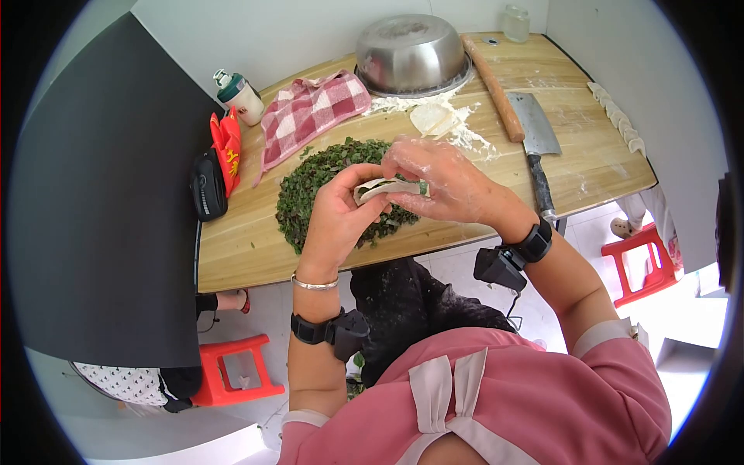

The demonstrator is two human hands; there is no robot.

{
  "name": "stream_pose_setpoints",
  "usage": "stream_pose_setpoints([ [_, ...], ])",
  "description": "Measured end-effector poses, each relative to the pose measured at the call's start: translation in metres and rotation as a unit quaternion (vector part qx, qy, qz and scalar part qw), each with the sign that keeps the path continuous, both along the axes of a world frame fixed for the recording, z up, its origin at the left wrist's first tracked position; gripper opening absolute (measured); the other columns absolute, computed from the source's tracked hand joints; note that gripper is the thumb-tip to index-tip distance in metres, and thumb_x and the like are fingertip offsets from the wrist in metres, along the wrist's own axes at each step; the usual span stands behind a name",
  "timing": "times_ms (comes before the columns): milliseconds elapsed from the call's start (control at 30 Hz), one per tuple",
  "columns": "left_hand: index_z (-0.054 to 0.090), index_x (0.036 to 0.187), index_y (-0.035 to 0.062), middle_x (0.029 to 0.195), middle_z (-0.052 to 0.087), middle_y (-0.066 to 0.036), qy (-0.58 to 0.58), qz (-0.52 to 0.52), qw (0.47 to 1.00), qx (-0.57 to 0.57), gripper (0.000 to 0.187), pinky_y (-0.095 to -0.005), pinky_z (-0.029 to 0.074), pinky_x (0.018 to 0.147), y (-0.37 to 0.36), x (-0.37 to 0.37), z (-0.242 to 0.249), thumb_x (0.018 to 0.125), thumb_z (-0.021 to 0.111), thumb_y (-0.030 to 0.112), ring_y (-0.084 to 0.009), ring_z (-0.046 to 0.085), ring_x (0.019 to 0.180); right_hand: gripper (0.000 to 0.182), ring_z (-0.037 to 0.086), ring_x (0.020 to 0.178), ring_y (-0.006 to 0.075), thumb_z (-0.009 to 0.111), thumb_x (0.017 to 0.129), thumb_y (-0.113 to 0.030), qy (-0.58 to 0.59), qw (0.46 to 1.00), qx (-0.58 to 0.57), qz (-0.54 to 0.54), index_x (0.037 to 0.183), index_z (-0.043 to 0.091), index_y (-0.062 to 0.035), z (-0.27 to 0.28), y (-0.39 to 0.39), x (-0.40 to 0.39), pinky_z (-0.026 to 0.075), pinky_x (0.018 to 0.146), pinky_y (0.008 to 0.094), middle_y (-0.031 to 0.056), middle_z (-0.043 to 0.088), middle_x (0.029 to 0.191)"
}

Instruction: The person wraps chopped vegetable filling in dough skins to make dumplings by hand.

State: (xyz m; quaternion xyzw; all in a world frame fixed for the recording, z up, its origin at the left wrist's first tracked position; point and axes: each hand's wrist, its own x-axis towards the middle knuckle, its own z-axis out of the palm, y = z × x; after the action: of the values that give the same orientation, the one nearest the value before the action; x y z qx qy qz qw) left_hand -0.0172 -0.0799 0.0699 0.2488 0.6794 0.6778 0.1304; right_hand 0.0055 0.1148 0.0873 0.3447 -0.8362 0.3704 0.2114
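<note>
A folded dough wrapper [375, 188] with green filling showing at its opening is held above the pile of chopped greens [310, 182]. My left hand [341, 209] grips its left side between thumb and fingers. At its right end, my right hand [446, 182] pinches the edge, with flour on the skin. Flat dough wrappers [435, 120] lie on scattered flour just beyond my right hand. The greens sit directly on the wooden table [240, 260], partly hidden behind both hands.
An upturned steel bowl [411, 54], checkered cloth [310, 112], bottle [242, 99] and black case [208, 186] stand around the greens. Rightward lie a rolling pin [496, 89], a cleaver [535, 128] and a row of folded dumplings [618, 118]. Red stools [236, 372] flank the table; other people's legs show nearby.
</note>
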Motion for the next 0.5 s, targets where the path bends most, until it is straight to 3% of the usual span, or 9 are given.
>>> stream_pose_setpoints([
  [500,0.057,0.11,-0.0021,0.092,0.062,-0.004,-0.045,0.002,0.999,0.022,0.026,-0.0205,0.048,0.06,0.0001,0.0008,0.0017,0.084,0.06,-0.001,-0.0088,0.06,0.075,0.02,0.056,0.078,0.0321,0.068,0.074,-0.015,0.076,0.996,0.05,0.002,0.089,0.058,-0.0068,-0.0037,-0.0015,-0.0025,0.045,0.063,0.0412,0.0105,0.053,0.084],
])
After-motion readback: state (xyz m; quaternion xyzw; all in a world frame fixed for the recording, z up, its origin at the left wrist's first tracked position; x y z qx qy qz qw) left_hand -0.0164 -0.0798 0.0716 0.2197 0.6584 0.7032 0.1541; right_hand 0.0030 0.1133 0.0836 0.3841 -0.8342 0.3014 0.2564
